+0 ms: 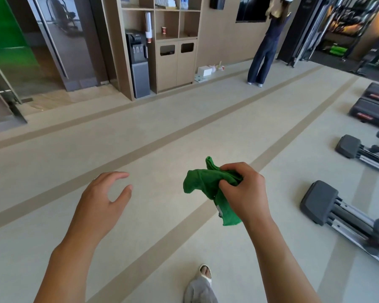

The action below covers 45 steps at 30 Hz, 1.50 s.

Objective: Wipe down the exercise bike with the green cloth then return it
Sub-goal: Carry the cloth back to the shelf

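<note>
A crumpled green cloth (202,185) is bunched in my right hand (244,191), which is closed around it at waist height over the gym floor; one end hangs below the fist. My left hand (103,197) floats to the left of it with fingers spread and curled, holding nothing. The feet and rails of two exercise machines (322,203) lie on the floor to my right; only their ends show, the rest runs out of the frame.
A wooden shelf unit (175,62) with a water dispenser (138,62) stands against the far wall. Another person (265,51) stands at that wall, facing a dark screen. Treadmill ends (372,106) sit far right. A glass door (59,40) is at the back left. My foot (205,273) shows below.
</note>
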Motion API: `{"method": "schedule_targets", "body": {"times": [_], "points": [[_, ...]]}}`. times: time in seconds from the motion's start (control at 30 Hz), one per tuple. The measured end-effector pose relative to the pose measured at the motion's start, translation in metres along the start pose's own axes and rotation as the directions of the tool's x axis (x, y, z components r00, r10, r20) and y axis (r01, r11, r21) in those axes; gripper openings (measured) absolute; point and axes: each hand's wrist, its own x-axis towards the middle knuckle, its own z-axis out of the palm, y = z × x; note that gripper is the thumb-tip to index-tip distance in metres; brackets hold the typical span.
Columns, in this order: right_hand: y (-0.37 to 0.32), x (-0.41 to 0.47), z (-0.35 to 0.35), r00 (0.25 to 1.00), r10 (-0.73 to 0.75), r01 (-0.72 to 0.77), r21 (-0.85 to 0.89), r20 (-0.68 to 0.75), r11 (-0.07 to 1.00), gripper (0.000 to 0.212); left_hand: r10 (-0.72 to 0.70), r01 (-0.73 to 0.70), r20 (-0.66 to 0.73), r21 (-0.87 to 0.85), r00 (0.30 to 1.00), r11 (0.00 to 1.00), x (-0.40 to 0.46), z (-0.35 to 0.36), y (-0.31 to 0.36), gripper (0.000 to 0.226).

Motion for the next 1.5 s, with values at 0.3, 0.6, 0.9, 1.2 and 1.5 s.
{"method": "schedule_targets", "body": {"times": [0.3, 0.6, 0.9, 1.2, 1.5], "points": [[0.04, 0.155, -0.002, 0.996, -0.042, 0.037, 0.06, 0.08, 0.998, 0.033, 0.047, -0.047, -0.011, 0.033, 0.999, 0.998, 0.132, 0.069, 0.042, 0.023], [0.091, 0.286, -0.019, 0.994, -0.061, 0.048, 0.145, 0.088, 0.988, 0.036, 0.061, -0.06, -0.017, 0.075, 0.998, 0.995, 0.254, 0.136, 0.085, 0.022], [0.119, 0.378, 0.001, 0.995, -0.048, 0.035, 0.149, 0.09, 0.988, 0.032, 0.082, -0.084, 0.025, 0.122, 0.996, 0.989, 0.345, 0.179, 0.091, 0.021], [0.126, 0.474, 0.056, 0.995, -0.019, 0.01, 0.099, 0.098, 0.995, 0.032, 0.09, -0.095, 0.056, 0.078, 0.994, 0.992, 0.46, 0.211, 0.059, 0.021], [0.097, 0.595, 0.13, 0.995, 0.008, -0.012, 0.035, 0.096, 0.999, 0.031, 0.095, -0.097, 0.087, 0.015, 0.992, 0.995, 0.601, 0.22, 0.022, 0.02]]}}
